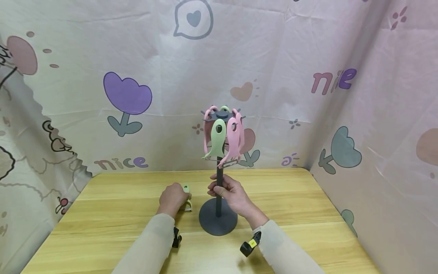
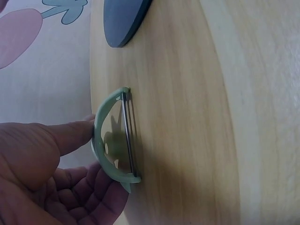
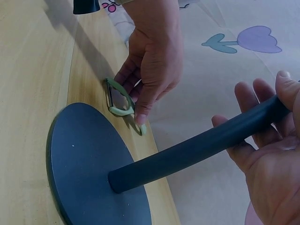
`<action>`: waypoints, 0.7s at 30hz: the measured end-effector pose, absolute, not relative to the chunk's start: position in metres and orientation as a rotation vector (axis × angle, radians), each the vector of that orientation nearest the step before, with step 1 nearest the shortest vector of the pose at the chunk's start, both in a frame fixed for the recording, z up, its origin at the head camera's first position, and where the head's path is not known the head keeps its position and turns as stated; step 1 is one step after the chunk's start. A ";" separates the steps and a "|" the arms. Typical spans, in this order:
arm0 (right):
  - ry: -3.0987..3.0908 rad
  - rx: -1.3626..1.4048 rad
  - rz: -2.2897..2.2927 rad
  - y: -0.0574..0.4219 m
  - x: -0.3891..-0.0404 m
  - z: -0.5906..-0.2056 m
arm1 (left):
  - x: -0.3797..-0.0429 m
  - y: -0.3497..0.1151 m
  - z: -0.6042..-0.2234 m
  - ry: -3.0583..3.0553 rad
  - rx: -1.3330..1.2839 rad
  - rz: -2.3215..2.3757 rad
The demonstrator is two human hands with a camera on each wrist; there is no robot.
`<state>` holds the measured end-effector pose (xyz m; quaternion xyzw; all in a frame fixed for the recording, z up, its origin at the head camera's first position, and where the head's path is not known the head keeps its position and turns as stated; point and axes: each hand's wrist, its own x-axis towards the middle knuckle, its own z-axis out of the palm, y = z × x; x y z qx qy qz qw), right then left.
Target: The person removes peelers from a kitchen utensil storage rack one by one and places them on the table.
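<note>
My left hand is low over the table, left of the stand. It pinches a light green Y-shaped peeler between thumb and fingers, and the metal blade lies close to the wood in the left wrist view. A dark grey rotating stand rises upright on a round base. Around its pole my right hand curls, thumb in front and fingers behind. From the hooks at the top hang a green peeler and a pink peeler in front, with more pink and green ones partly hidden behind.
The light wooden table carries the stand near its middle. A patterned cloth hangs behind it and along both sides. Each wrist wears a black strapped camera, such as the right one.
</note>
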<state>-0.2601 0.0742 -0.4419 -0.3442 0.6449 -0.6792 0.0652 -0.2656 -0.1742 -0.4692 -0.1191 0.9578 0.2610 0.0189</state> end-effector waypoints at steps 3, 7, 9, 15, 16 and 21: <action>1.948 -1.036 -2.051 0.074 -0.260 -0.442 | -0.266 -0.174 -0.469 2.976 -0.375 0.812; 1.942 -1.022 -2.049 0.075 -0.260 -0.442 | -0.267 -0.173 -0.469 2.981 -0.377 0.811; 1.939 -1.021 -2.050 0.075 -0.260 -0.442 | -0.267 -0.173 -0.469 2.984 -0.378 0.811; 1.937 -1.011 -2.070 0.075 -0.260 -0.441 | -0.267 -0.173 -0.470 2.985 -0.368 0.811; 1.936 -1.007 -2.074 0.075 -0.260 -0.442 | -0.267 -0.172 -0.470 2.985 -0.365 0.811; 1.937 -0.988 -2.081 0.075 -0.260 -0.442 | -0.268 -0.171 -0.471 2.984 -0.365 0.809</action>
